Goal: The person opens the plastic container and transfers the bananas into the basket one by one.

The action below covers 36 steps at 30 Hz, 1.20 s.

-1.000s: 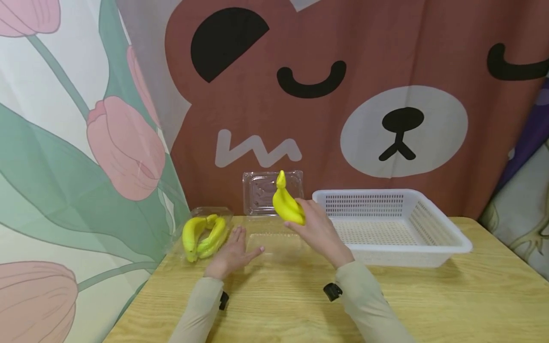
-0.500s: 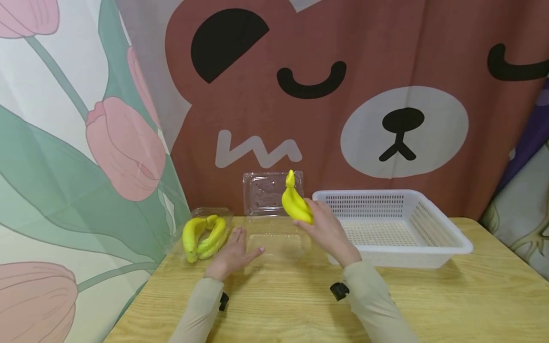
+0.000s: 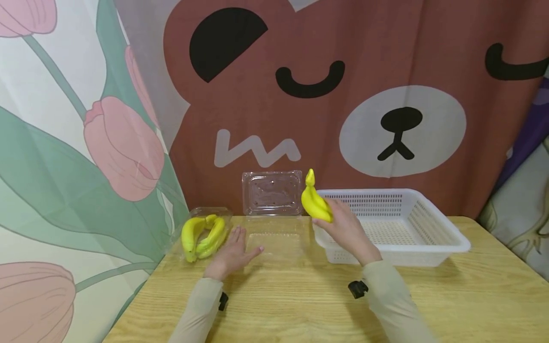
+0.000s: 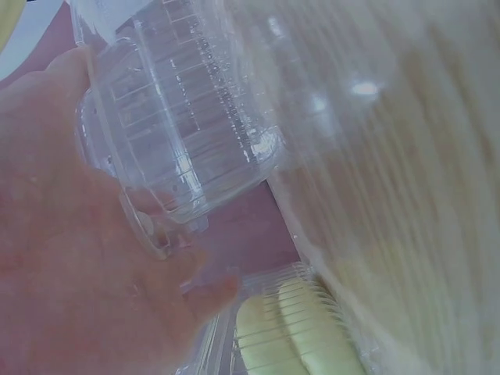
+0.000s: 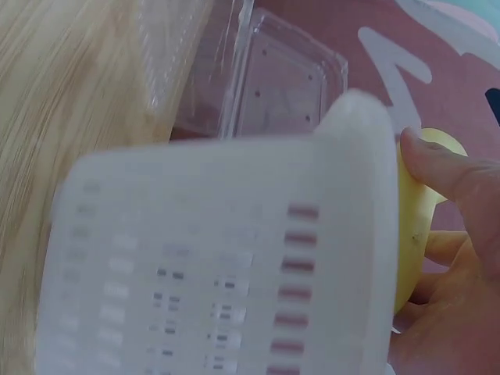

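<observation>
A brown cloth printed with a bear face [image 3: 240,114] forms the backdrop behind a light wood-grain table [image 3: 283,305]; a white cloth printed with pink tulips [image 3: 124,147] covers the left side. The glossy yellow bunch of bananas [image 3: 316,206] is raised above the table, stem end up. The right hand [image 3: 346,228] grips its lower part between thumb and curled fingers. The bunch is near the left end of a white perforated plastic basket [image 3: 429,248], which stands towards the table's rear right corner. The left hand [image 3: 231,252] is flat, fingers straight and thumb spread, touching the left side of a clear hinged plastic container [image 3: 272,193]. This container stands near the table's rear edge with its lid upright. At the rear left corner, a second clear plastic container [image 3: 214,210] holds yellow-green bananas [image 3: 193,240].
</observation>
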{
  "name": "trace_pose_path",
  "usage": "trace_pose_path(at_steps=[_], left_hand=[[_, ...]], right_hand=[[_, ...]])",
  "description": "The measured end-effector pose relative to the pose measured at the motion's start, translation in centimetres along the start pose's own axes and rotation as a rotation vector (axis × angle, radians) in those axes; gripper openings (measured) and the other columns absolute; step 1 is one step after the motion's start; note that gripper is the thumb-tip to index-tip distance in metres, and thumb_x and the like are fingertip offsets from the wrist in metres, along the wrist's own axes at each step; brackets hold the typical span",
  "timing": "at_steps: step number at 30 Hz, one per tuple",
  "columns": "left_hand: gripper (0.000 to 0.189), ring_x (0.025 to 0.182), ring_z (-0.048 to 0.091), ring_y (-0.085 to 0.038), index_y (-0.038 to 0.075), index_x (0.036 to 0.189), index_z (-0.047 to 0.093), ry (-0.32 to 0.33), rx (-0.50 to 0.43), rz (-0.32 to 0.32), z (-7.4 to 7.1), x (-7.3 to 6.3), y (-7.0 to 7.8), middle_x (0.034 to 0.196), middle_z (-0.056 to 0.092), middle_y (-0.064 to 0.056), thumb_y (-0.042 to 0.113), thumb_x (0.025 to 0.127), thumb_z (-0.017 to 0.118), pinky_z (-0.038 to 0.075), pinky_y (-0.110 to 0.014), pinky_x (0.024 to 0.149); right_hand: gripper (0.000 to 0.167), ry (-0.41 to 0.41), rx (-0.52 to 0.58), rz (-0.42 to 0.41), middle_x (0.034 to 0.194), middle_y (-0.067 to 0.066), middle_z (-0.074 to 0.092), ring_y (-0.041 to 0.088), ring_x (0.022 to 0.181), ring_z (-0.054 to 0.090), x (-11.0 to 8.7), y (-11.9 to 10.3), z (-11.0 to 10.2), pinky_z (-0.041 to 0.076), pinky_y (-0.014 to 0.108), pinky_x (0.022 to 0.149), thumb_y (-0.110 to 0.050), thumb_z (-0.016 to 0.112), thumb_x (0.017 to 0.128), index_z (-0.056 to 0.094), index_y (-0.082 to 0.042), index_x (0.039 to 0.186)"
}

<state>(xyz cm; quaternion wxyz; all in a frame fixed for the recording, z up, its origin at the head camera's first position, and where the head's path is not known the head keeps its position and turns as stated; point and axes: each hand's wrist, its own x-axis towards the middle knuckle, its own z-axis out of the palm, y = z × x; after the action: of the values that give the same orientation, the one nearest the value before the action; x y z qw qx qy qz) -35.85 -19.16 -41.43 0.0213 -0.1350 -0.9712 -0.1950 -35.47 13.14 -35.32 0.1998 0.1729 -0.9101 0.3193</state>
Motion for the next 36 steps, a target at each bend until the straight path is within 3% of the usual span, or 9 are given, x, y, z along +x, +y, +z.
trace_pose_path(at_steps=[7, 36], left_hand=[[0.095, 0.148, -0.001, -0.033, -0.007, 0.154, 0.010, -0.013, 0.030, -0.021, 0.1, 0.1, 0.2, 0.160, -0.002, -0.022, 0.063, 0.097, 0.042, 0.009, -0.049, 0.118], [0.090, 0.148, 0.003, -0.038, -0.008, 0.153, 0.017, 0.016, 0.010, 0.003, -0.1, -0.2, 0.5, 0.160, 0.005, -0.026, 0.057, 0.098, 0.047, 0.011, -0.057, 0.116]], right_hand=[[0.060, 0.003, -0.022, 0.025, 0.110, 0.010, 0.056, 0.027, 0.094, 0.046, -0.7, 2.0, -1.6, 0.040, 0.041, 0.075, -0.033, 0.072, 0.091, 0.050, -0.004, 0.139], [0.055, 0.032, -0.123, 0.119, 0.096, 0.014, 0.055, 0.029, 0.085, 0.047, -3.6, 9.5, -7.5, 0.040, 0.039, 0.068, -0.029, 0.071, 0.092, 0.051, 0.004, 0.132]])
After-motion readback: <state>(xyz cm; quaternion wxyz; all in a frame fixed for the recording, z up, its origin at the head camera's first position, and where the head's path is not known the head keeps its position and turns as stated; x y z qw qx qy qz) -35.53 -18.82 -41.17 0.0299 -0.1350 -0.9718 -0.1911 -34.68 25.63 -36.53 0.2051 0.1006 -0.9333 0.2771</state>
